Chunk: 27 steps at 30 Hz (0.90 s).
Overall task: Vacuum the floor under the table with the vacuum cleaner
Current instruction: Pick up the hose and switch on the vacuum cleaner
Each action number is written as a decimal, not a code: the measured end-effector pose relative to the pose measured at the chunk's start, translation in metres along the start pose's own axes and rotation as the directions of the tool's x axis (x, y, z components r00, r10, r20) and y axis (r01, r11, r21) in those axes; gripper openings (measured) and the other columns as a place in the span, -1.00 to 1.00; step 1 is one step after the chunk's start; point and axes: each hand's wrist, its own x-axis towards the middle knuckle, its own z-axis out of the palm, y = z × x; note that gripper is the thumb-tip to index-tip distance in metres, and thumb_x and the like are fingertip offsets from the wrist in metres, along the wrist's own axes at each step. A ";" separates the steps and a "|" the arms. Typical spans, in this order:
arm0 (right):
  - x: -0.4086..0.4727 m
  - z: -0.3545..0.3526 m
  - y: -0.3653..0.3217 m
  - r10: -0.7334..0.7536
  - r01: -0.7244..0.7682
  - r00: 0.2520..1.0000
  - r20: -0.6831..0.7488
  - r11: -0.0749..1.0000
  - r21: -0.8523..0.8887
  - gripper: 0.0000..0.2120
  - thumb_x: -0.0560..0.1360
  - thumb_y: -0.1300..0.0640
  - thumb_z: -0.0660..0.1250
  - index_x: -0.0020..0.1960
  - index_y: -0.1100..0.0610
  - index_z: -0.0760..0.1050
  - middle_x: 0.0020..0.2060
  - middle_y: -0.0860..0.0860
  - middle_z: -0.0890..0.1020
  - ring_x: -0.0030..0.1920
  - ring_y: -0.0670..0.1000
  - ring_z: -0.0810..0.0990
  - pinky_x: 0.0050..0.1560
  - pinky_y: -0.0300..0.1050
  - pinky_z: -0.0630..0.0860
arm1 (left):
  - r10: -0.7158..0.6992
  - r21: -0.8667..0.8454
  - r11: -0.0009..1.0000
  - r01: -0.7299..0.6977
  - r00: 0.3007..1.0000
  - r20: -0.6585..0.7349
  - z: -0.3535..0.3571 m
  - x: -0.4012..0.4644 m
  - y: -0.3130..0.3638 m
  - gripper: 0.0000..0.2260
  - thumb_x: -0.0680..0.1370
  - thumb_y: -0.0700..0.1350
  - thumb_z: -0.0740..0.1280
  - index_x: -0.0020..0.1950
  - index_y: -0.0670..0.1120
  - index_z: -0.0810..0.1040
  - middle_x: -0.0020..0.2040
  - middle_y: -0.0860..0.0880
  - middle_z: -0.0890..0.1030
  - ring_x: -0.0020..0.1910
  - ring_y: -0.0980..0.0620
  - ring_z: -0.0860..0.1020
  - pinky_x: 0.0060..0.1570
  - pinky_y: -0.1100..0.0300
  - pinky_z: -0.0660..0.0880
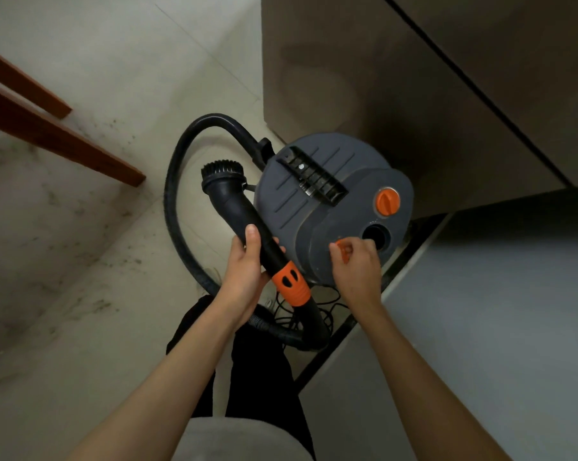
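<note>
Start-up step: left hand fingers clamped on brush-tipped wand, right hand fingers pinching orange switch at canister vacuum six o'clock; next, switching on.

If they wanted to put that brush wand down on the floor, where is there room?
Bare tile floor lies open left of the hose loop, beyond the wooden legs. Inside the loop it is tight. Around the vacuum cleaner it is crowded: cabinet behind, cord by the feet.
</note>
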 end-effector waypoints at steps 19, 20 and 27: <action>-0.102 0.029 -0.167 -0.115 0.205 0.750 0.651 0.977 -0.064 -0.42 0.37 -0.45 0.10 -0.38 0.07 0.42 -0.53 0.06 0.55 -0.43 0.08 0.55 -0.19 -0.01 0.52 | -0.178 -0.610 0.787 0.087 0.980 -0.090 -0.145 -0.069 0.071 -0.55 0.63 0.07 0.08 0.36 -0.24 0.27 -0.01 -0.22 0.54 -0.05 -0.12 0.56 -0.06 -0.11 0.49; -0.111 0.034 -0.173 -0.110 0.213 0.741 0.662 0.974 -0.077 -0.40 0.35 -0.47 0.10 -0.36 0.08 0.42 -0.53 0.06 0.55 -0.44 0.07 0.54 -0.21 -0.04 0.51 | -0.194 -0.629 0.771 0.102 0.978 -0.080 -0.158 -0.074 0.068 -0.55 0.62 0.07 0.10 0.36 -0.23 0.27 0.03 -0.24 0.54 0.01 -0.14 0.56 -0.08 -0.11 0.49; -0.187 0.091 -0.190 -0.064 0.027 0.550 0.833 0.998 0.059 -0.30 0.27 -0.50 0.19 -0.16 0.19 0.43 -0.51 0.09 0.51 -0.55 0.01 0.45 -0.47 -0.21 0.42 | -0.179 -0.599 0.797 0.078 0.978 -0.111 -0.260 -0.100 0.046 -0.61 0.61 0.07 0.14 0.25 -0.22 0.34 0.03 -0.22 0.55 -0.05 -0.15 0.58 -0.22 -0.08 0.52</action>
